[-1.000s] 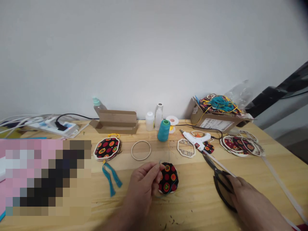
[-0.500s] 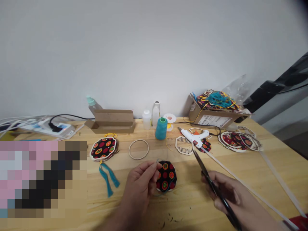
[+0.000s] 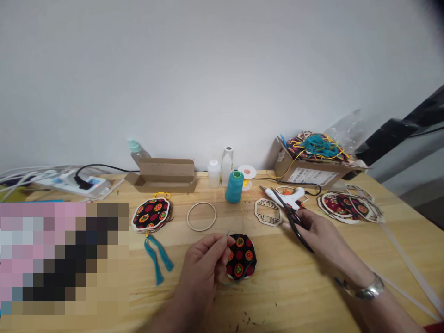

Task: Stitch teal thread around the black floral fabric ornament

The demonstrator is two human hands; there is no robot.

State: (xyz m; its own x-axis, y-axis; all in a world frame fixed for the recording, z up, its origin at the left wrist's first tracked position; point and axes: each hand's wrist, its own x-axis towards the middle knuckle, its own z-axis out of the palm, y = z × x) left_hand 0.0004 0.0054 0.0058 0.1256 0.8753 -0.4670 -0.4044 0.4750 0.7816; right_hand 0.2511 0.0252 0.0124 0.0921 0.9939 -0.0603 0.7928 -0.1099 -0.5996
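Observation:
My left hand pinches a thin teal thread between thumb and fingertips, over the left edge of a round patterned fabric piece. That piece is black with red and orange flowers and lies on the table. In my right hand are black scissors, their blades pointing up and left over the white hot glue gun. A fretwork wooden frame lies just left of the scissors. The teal thread cone stands behind the fabric piece.
A wooden ring and a finished-looking fabric ornament with teal tassels lie at left. Behind are an open cardboard box, white bottles and a power strip. At right, a carton overflows with ornaments beside stacked frames.
My right hand has moved up and away with the scissors, from the table's front right to over the glue gun. My left hand keeps its pinch in nearly the same place.

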